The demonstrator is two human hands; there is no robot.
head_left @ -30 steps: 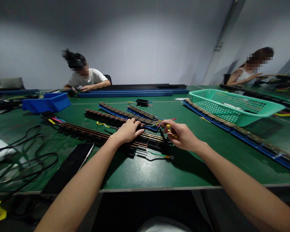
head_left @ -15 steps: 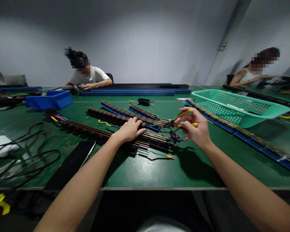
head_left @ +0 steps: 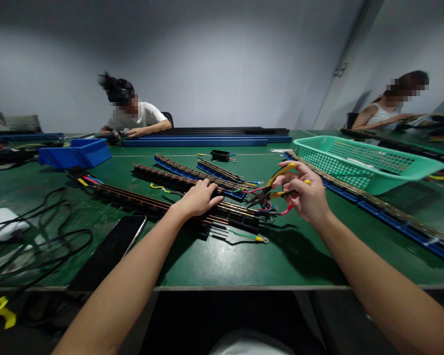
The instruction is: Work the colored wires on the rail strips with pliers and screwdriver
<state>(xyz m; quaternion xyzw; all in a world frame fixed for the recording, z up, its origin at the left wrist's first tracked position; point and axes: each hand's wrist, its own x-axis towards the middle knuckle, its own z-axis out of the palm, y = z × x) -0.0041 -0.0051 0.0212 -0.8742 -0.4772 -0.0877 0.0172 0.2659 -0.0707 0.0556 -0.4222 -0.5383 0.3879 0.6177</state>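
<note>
My right hand is closed around yellow-handled pliers. The handles are spread and the jaws stand apart near the right ends of the rails, close to several coloured wires. My left hand lies over a black rail strip with brass-coloured bars, its fingers curled over the strip and partly hidden. Beside this hand lie a copper-barred black strip and a blue-based strip. A green wire with a ring terminal sits on the near side.
A green basket and a long blue-based strip lie to the right. On the left are a blue bin, a phone and a tangled black cable. Two people sit across the green table.
My right hand has shifted slightly right, and the pliers' handles and jaws have opened wider, the jaws now lower. My left hand stays in place.
</note>
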